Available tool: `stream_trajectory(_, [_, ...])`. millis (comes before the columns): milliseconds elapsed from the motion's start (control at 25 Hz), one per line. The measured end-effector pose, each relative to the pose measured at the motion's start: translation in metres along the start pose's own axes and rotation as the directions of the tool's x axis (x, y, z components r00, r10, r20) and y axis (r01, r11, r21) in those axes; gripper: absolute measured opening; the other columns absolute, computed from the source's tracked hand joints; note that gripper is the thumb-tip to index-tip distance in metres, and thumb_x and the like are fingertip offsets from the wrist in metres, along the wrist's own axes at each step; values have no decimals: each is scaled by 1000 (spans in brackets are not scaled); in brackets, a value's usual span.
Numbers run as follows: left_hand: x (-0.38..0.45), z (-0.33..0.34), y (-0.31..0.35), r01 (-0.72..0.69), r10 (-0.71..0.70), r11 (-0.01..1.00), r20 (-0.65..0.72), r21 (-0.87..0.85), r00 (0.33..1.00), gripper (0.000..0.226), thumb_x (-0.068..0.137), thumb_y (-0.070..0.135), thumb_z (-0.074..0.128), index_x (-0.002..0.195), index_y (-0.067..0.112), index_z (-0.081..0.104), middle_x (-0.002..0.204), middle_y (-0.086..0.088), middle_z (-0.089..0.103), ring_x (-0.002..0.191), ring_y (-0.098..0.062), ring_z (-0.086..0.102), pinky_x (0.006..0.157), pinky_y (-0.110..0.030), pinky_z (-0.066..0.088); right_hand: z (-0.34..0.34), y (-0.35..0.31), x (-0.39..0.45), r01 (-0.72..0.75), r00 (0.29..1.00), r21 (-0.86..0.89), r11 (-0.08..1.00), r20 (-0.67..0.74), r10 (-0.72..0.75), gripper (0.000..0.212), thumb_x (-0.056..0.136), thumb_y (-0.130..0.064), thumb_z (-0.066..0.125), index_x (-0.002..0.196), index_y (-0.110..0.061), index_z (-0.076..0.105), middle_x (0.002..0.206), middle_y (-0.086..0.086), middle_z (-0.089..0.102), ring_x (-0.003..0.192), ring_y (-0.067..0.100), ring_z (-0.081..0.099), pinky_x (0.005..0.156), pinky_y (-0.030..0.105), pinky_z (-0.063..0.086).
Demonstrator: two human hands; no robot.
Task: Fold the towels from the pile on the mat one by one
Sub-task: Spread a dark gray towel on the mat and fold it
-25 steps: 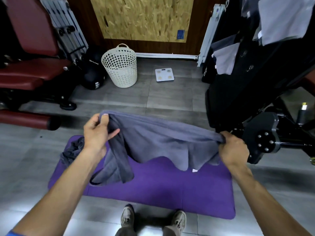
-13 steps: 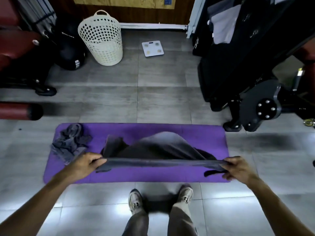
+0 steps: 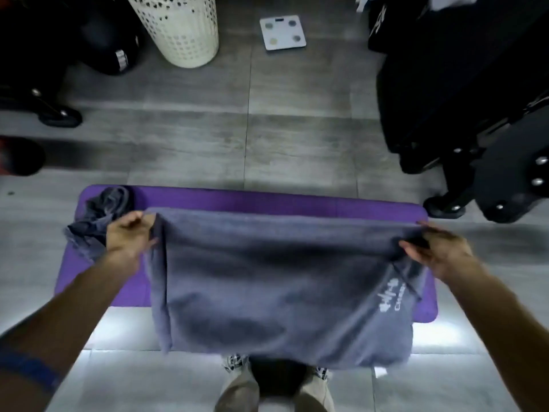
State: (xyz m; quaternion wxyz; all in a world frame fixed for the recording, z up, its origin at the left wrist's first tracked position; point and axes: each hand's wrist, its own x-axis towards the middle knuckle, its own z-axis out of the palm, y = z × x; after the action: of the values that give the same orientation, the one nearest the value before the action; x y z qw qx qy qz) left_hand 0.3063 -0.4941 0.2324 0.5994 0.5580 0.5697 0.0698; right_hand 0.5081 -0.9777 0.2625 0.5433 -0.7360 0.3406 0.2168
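The mat (image 3: 243, 200) lies crosswise on the floor (image 3: 297, 129), just ahead of the person's shoes (image 3: 237, 364). A towel (image 3: 276, 286) hangs spread between the left hand (image 3: 127, 233) and the right hand (image 3: 439, 248), covering the mat's middle and near edge. A crumpled towel pile (image 3: 101, 215) sits on the mat's far left corner, just beside the left hand. Beyond the mat stand a basket (image 3: 181, 28) and, to its right, a scale (image 3: 282, 32). Exercise equipment (image 3: 475, 99) stands at far right.

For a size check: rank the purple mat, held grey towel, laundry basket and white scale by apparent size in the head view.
1. Grey towel and purple mat: unsure, the towel is nearer and covers the mat.
2. Laundry basket, cropped.
3. White scale.
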Motion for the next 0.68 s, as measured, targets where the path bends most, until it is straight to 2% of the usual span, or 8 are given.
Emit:
stream_trajectory(80, [45, 25, 3, -266, 284, 927, -33, 264, 958, 21, 87, 15, 62, 69, 17, 53, 50, 20, 60, 66, -1, 57, 71, -18, 47, 18, -7, 60, 92, 995, 49, 995, -33, -91, 26, 100, -3, 37, 91, -19, 54, 87, 6, 59, 70, 26, 61, 50, 39, 59])
stream_trajectory(120, [65, 36, 7, -387, 428, 819, 0, 423, 904, 16, 88, 18, 64, 73, 11, 63, 60, 14, 68, 78, -12, 65, 78, -26, 49, 23, -11, 93, 180, 982, 18, 984, -65, -178, 26, 98, -2, 39, 87, -21, 54, 81, 4, 61, 69, 27, 61, 50, 37, 59])
stream_trajectory(200, [97, 51, 11, -560, 644, 480, 163, 675, 748, 31, 90, 27, 61, 94, -2, 71, 88, -21, 73, 93, -37, 68, 81, -44, 50, 29, -16, 145, 358, 906, -193, 913, -163, -390, 23, 89, -5, 47, 85, -24, 60, 79, 3, 64, 80, 32, 66, 66, 42, 59])
stream_trajectory(240, [107, 59, 13, -606, 708, 311, 247, 732, 662, 35, 91, 30, 58, 99, -2, 71, 92, -29, 69, 90, -45, 66, 76, -47, 50, 27, -10, 171, 411, 862, -292, 864, -185, -472, 24, 85, -9, 47, 87, -26, 65, 84, 7, 66, 89, 35, 67, 77, 47, 58])
stream_trajectory(320, [131, 72, 4, -617, 756, 125, 329, 777, 566, 27, 91, 25, 56, 99, 4, 71, 90, -31, 68, 83, -49, 65, 70, -48, 50, 28, 10, 206, 455, 818, -405, 793, -162, -552, 37, 79, -13, 42, 101, -19, 72, 97, 16, 67, 99, 36, 66, 87, 33, 54])
stream_trajectory(440, [174, 91, -58, -627, 729, 104, 370, 772, 576, 15, 85, 6, 62, 98, 14, 65, 92, -23, 70, 82, -45, 65, 74, -51, 53, 47, 64, 241, 523, 751, -564, 640, -50, -658, 44, 81, -3, 41, 116, -1, 67, 110, 26, 67, 106, 38, 63, 90, 16, 45])
stream_trajectory(560, [241, 127, -168, -694, 698, 62, 465, 717, 544, 17, 83, 0, 67, 95, 10, 71, 83, -22, 71, 75, -42, 68, 68, -49, 55, 70, 162, 310, 624, 603, -675, 393, 97, -792, 46, 78, -5, 37, 107, 3, 72, 106, 29, 69, 105, 45, 63, 97, 4, 32])
stream_trajectory(680, [308, 145, -286, -683, 651, -14, 525, 731, 548, 15, 81, 8, 75, 95, 15, 76, 82, -20, 72, 71, -43, 68, 61, -49, 54, 87, 265, 394, 560, 502, -819, 125, 216, -837, 49, 67, -11, 38, 97, -4, 76, 108, 19, 72, 112, 53, 57, 105, 53, 35])
